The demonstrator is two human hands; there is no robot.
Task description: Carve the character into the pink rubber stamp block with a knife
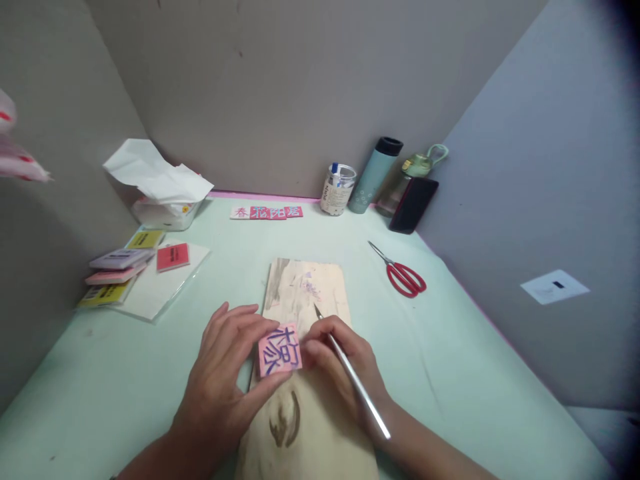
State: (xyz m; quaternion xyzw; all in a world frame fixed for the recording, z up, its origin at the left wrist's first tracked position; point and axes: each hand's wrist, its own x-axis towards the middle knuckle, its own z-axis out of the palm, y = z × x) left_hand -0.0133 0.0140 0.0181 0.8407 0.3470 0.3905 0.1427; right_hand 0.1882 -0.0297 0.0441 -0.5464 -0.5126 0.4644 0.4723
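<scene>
A small pink rubber block (280, 350) with purple drawn characters rests on a pale wooden board (305, 293) in the middle of the table. My left hand (227, 373) grips the block from its left side with thumb and fingers. My right hand (340, 363) touches the block's right edge and holds a thin silver carving tool (353, 373), its tip pointing up and away over the board.
Red-handled scissors (403, 275) lie to the right. At the back stand a jar (337, 189), a teal bottle (374, 175), a green bottle (420, 167) and a dark phone (414, 203). Stacked rubber blocks (120, 270) and a tissue box (165, 190) sit left. Carved pink blocks (267, 212) line the back.
</scene>
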